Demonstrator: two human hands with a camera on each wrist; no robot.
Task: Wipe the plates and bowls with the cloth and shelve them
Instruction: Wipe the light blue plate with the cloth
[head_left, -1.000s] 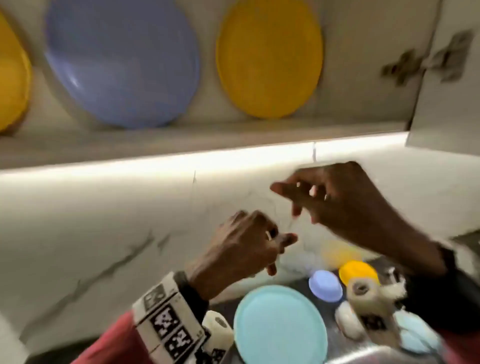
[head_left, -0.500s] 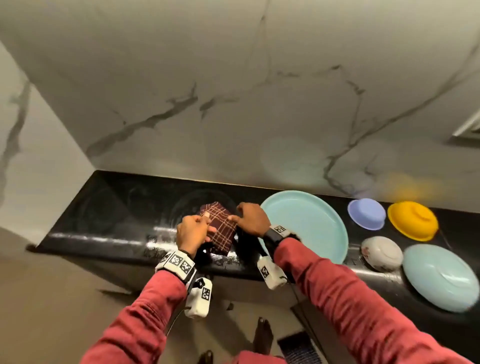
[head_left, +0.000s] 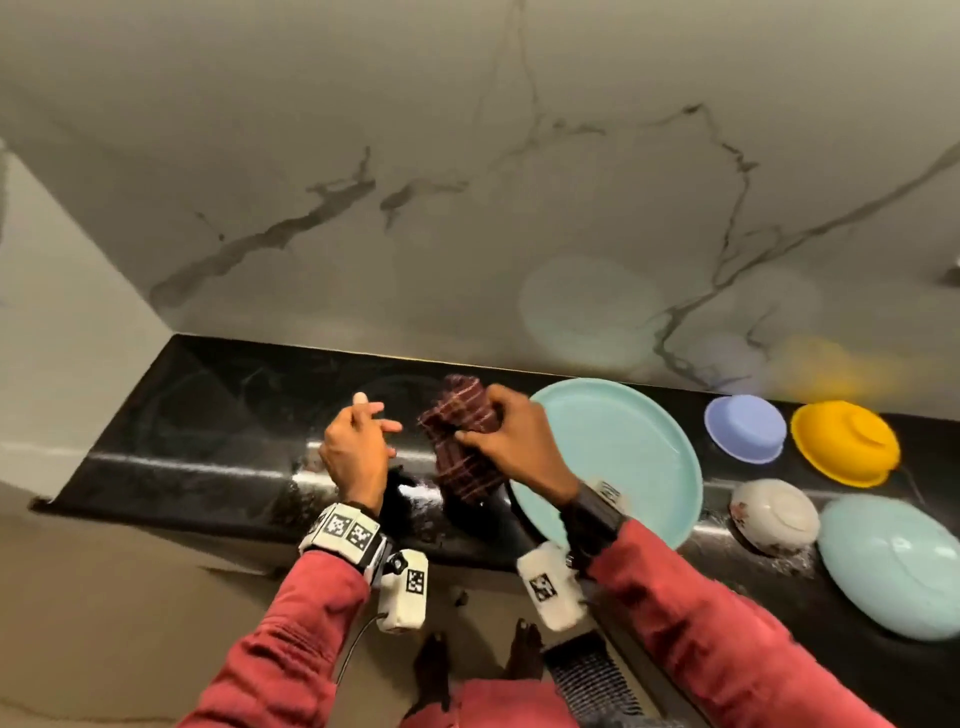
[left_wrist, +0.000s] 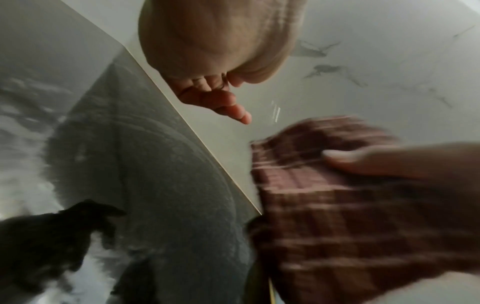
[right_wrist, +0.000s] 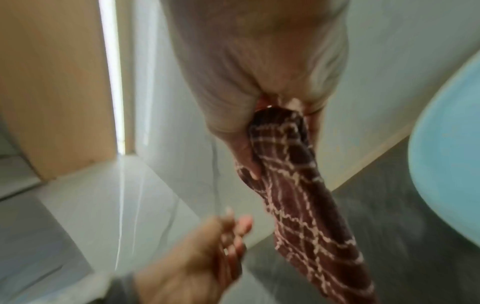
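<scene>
My right hand (head_left: 491, 431) grips a dark red checked cloth (head_left: 462, 441), lifted just above the black counter (head_left: 208, 415); the cloth (right_wrist: 298, 205) hangs down from the fist in the right wrist view. To the cloth's left my left hand (head_left: 363, 431) is apart from it, fingers loose and holding nothing. A large teal plate (head_left: 623, 457) lies right beside my right hand. Farther right sit an upturned lilac bowl (head_left: 745, 427), an upturned yellow bowl (head_left: 844, 447), an upturned white patterned bowl (head_left: 776, 517) and a second teal plate (head_left: 898, 566).
A marble wall (head_left: 467, 208) rises behind the counter and reflects the dishes. The counter's left part lies bare beyond my left hand. Its front edge drops to the floor (head_left: 130, 623), where bare feet and a dark mat (head_left: 587, 670) show.
The view swung down from the shelf with plates to the counter. Both hands held the cloth half a second ago; now the left hand has let go and the right hand lifts it.
</scene>
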